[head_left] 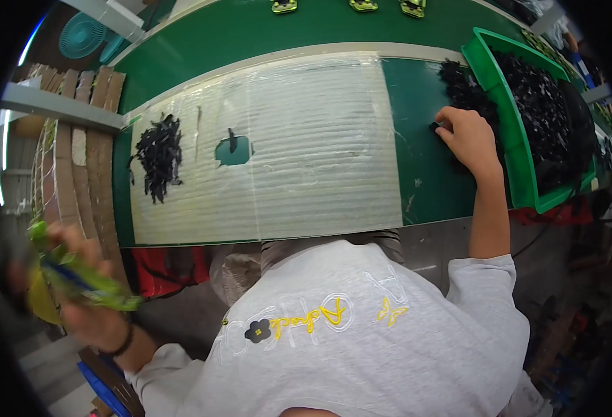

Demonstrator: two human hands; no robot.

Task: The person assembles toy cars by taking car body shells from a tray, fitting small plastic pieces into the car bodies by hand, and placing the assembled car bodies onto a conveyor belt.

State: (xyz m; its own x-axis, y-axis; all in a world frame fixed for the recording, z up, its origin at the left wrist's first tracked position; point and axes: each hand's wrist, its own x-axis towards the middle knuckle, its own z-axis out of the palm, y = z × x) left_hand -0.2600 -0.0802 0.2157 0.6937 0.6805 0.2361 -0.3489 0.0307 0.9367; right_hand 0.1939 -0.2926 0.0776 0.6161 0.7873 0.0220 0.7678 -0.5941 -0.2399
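My left hand [77,278], low at the left and off the table, is wrapped round a lime-green toy car [94,281]; both are blurred by motion, so the details are unclear. At the right side of the table, my right hand [467,135] has thumb and forefinger pinched at a small black piece [435,128]. The rest of that hand hides part of a pile of black pieces [459,83] beneath and beside it. Just to its right stands a green plastic bin [521,149] filled with similar black pieces [535,104].
A pale ribbed foam sheet [320,139] covers much of the green table [420,181]. On it lie another black pile [159,156] and a torn hole with one black piece [233,141]. Several lime-green toy cars [363,5] sit along the far strip. Cardboard [101,167] stacks stand left.
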